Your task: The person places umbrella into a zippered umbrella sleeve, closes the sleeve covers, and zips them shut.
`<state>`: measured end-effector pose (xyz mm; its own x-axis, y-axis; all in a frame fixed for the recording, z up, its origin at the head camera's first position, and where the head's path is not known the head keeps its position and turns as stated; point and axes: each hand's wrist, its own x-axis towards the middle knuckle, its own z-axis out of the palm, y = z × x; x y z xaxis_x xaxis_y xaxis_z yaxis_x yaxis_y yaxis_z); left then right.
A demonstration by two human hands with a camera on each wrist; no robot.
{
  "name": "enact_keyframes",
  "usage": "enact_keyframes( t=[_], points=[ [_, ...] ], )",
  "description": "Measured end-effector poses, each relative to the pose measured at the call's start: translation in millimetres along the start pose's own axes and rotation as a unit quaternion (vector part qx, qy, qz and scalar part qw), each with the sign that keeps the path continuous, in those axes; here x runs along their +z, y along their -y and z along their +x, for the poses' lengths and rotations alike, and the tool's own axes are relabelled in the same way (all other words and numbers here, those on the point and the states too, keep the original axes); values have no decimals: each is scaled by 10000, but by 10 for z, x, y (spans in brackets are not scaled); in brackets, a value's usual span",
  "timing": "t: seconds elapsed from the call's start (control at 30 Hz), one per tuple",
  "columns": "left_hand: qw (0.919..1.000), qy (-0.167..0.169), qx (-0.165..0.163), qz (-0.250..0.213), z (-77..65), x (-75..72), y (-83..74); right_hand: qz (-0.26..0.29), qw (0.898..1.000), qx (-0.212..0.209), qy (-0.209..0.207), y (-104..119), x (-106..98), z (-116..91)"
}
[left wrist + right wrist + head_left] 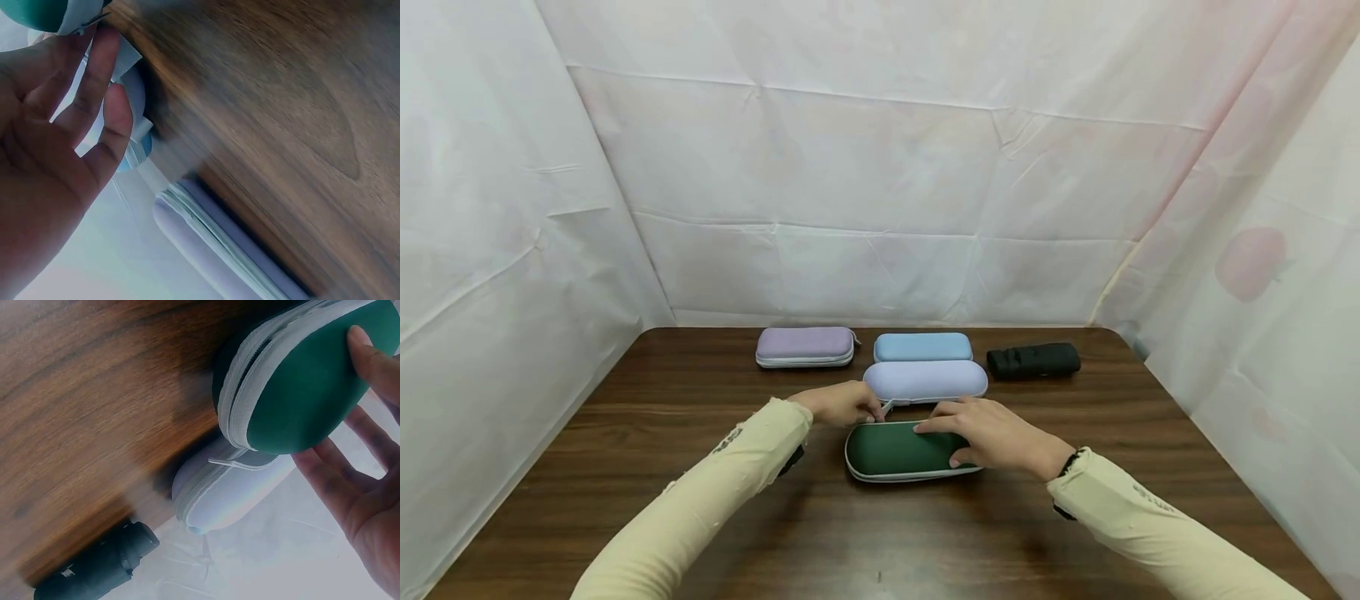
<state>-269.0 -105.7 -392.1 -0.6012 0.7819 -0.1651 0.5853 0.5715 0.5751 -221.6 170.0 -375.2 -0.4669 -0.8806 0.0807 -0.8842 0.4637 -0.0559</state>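
Note:
A dark green zippered case point(895, 450) with white zip bands lies on the table in front of me. My right hand point(1000, 433) grips its right part, thumb toward the near side and fingers over the top and far side. In the right wrist view the thumb presses the green shell point(306, 394). My left hand point(846, 403) is at the case's far left corner, fingertips bent in at the zip. A small dark zipper pull point(94, 24) shows at those fingertips in the left wrist view.
Just behind the green case lies a lavender zippered case point(925, 379), with a light blue case point(922, 347) behind it. A purple case point(805, 345) lies back left, and a black cylindrical item point(1033, 360) back right. White sheeting point(880, 167) surrounds the wooden table point(700, 400).

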Motion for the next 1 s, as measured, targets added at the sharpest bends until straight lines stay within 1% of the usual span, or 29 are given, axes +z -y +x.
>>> enact_keyframes(
  t=[0.13, 0.23, 0.37, 0.47, 0.6, 0.73, 0.87, 0.93, 1.0],
  points=[
    [10000, -5, -65, -29, -52, -18, 16, 5, 10000, -15, -33, -5, 0, 5],
    [9997, 35, -166, -195, -115, -29, 26, 10, 10000, -30, -47, -6, -2, 7],
    [9990, 83, -185, -398, -192, -33, 55, 6, 10000, -15, -81, -14, -4, 5],
    [9985, 107, -259, -479, -228, -13, 92, 7, 10000, -20, -96, -19, -3, 3],
    [9978, 6, -368, -548, -257, 31, 138, 40, 9999, -27, -93, -23, 0, 1],
    [9984, -189, -284, -446, -289, 53, 148, 23, 9999, -17, -107, -20, 7, 3],
    [9984, -408, -307, -237, -328, 74, 140, 45, 9999, 116, -93, -4, 26, 20],
    [9977, -539, -423, 14, -345, 94, 132, 111, 9996, 221, -103, 7, 44, 32],
    [9954, -678, -569, 372, -364, 119, 122, 185, 9993, 312, -126, 14, 67, 41]
  ],
)
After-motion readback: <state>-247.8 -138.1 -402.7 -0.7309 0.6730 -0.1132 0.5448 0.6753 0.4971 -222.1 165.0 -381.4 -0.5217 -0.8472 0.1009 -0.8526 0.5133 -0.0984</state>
